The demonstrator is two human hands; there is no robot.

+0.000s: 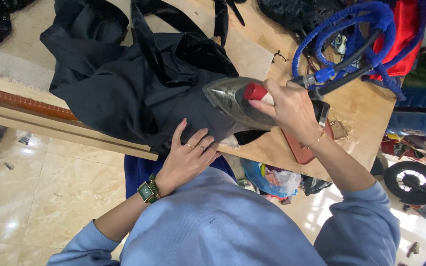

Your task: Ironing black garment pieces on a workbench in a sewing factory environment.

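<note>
One wooden worktop (361, 106) is carrying everything, running from 9 o'clock to 3 o'clock across the view. One black garment (124, 88) is lying heaped on it, filling the centre and the 11 o'clock area, with its near edge hanging at the worktop's front lip. It is looking soft, limp and light, probably a bit slippery with that sheen; best taken flat under a palm or pinched at a seam, since it is folding wherever it is not pinned.

One steam iron (232, 101) is sitting on the garment just right of centre, metal nose pointing to 9 o'clock. Looks heavy, rigid and likely hot, so only the handle with the red knob (255, 91) is safe to take. One blue-wrapped hose bundle (366, 29) is trailing from its rear toward 1 o'clock.

Right hand (287, 111): grip is clamped around the iron handle, thumb near the red knob.

Left hand (189, 157): at 6 o'clock from the iron, fingers spread apart and lying flat on the garment edge, clasping nothing, pressing the cloth down.

One green watch (147, 191) is sitting on the left wrist; two rings are showing on the left fingers, one thin bracelet on the right wrist.
</note>
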